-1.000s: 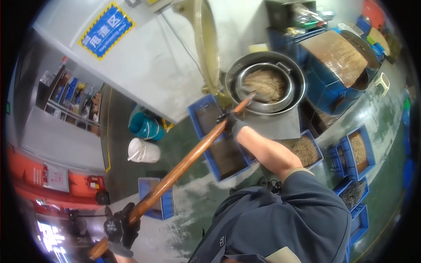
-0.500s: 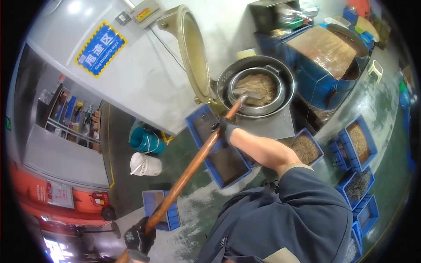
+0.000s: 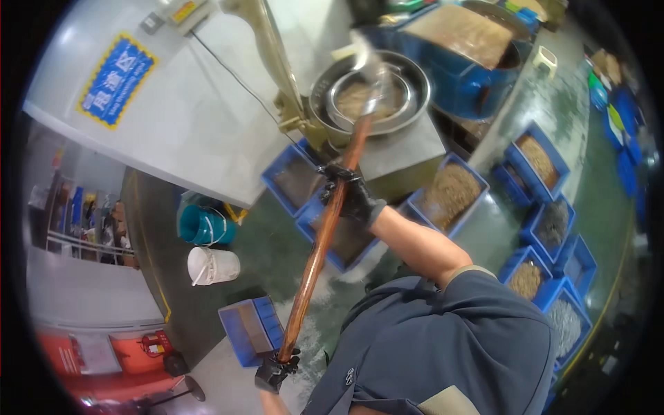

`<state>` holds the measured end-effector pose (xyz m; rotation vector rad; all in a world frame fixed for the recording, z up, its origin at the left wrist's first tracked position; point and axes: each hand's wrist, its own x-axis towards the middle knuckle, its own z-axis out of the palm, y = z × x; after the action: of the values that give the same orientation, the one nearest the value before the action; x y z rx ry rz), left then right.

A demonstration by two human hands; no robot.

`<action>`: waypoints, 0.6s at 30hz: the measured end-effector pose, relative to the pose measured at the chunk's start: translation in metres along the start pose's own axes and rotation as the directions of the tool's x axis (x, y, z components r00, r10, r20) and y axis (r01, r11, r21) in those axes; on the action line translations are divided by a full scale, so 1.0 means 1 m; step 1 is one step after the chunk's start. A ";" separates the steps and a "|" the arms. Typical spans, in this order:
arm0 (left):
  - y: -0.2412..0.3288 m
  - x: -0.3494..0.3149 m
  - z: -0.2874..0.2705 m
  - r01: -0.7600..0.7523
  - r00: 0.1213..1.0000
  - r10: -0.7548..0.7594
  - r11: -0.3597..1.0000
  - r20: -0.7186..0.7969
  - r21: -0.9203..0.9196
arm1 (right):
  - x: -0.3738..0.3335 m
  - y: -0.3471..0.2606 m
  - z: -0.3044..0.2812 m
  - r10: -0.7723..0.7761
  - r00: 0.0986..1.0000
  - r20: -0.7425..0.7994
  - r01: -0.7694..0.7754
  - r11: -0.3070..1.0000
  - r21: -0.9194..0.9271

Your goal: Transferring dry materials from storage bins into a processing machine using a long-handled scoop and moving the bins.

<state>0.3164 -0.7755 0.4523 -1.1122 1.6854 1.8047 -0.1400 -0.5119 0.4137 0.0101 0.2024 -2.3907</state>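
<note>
Left hand (image 3: 275, 373) and right hand (image 3: 351, 194) grip a shovel (image 3: 321, 252) at a drum (image 3: 417, 93)

Both hands wear black gloves and are closed round the wooden handle. The left one clasps its lower end, just beside the near corner of a small blue crate (image 3: 268, 321); the right one clasps it farther up, in front of the near left part of a grey stand (image 3: 408, 153). From there the shovel slants up across the drum, its metal blade (image 3: 366, 55) blurred at the drum's far rim; whether they touch, I cannot tell. Brown matter (image 3: 351, 102) lies inside the drum's inner ring. The drum sits toward the stand's far edge, away from its near right corner. Below that corner stands a blue bin (image 3: 470, 205) of brown stuff. Left on the floor, a teal bucket (image 3: 206, 225) and a white bucket (image 3: 216, 266) stand close together.
</note>
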 end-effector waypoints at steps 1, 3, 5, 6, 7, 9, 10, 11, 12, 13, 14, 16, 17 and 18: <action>-0.003 0.004 -0.006 0.018 1.000 -0.018 1.000 0.019 0.007 | -0.018 0.003 0.005 -0.123 0.991 0.045 0.126 0.990 -0.060; 0.001 0.011 -0.017 -0.172 0.980 0.197 0.821 0.012 0.544 | -0.050 0.008 0.014 -0.180 0.983 -0.022 0.178 0.981 -0.076; 0.019 0.013 -0.025 -0.241 0.955 0.294 0.696 0.038 0.676 | -0.091 0.010 0.001 -0.289 0.900 -0.326 0.201 0.940 -0.277; 0.030 0.013 -0.027 -0.293 0.914 0.402 0.551 0.060 0.781 | -0.106 0.020 -0.009 -0.303 0.890 -0.341 0.212 0.937 -0.279; 0.044 0.012 -0.024 -0.275 0.901 0.430 0.480 0.049 0.833 | -0.121 0.028 -0.010 -0.397 0.789 -0.468 0.199 0.887 -0.416; 0.079 0.008 -0.002 -0.283 0.856 0.504 0.269 0.116 0.921 | -0.141 0.033 -0.035 -0.481 0.632 -0.608 0.125 0.838 -0.532; 0.097 0.008 0.010 -0.262 0.799 0.571 0.047 0.190 0.964 | -0.145 0.034 -0.060 -0.492 0.615 -0.616 0.141 0.838 -0.528; 0.112 0.011 0.022 -0.271 0.798 0.566 0.029 0.207 0.962 | -0.146 0.035 -0.086 -0.445 0.599 -0.666 0.190 0.887 -0.422; 0.127 0.016 0.036 -0.177 0.801 0.557 -0.127 0.218 0.976 | -0.145 0.032 -0.114 -0.393 0.589 -0.707 0.240 0.920 -0.311; 0.144 0.020 0.052 -0.080 0.804 0.548 -0.284 0.230 0.956 | -0.147 0.029 -0.142 -0.311 0.616 -0.723 0.203 0.950 -0.236; 0.161 0.022 0.073 -0.090 0.802 0.542 -0.305 0.251 0.948 | -0.148 0.028 -0.169 -0.320 0.607 -0.727 0.225 0.947 -0.229; 0.192 0.029 0.119 -0.027 0.762 0.559 -0.476 0.326 0.879 | -0.148 0.031 -0.206 -0.153 0.673 -0.724 0.242 0.970 0.021; 0.206 0.037 0.139 -0.093 0.686 0.566 -0.554 0.456 0.827 | -0.147 0.026 -0.214 0.035 0.685 -0.728 0.096 0.986 0.138; 0.219 0.048 0.160 -0.156 0.601 0.551 -0.630 0.580 0.761 | -0.146 0.026 -0.220 0.042 0.680 -0.732 0.106 0.982 0.156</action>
<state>0.0789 -0.6681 0.5407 0.5647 2.9378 -0.5237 -0.0255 -0.4000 0.2022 1.0899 0.3490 -2.2995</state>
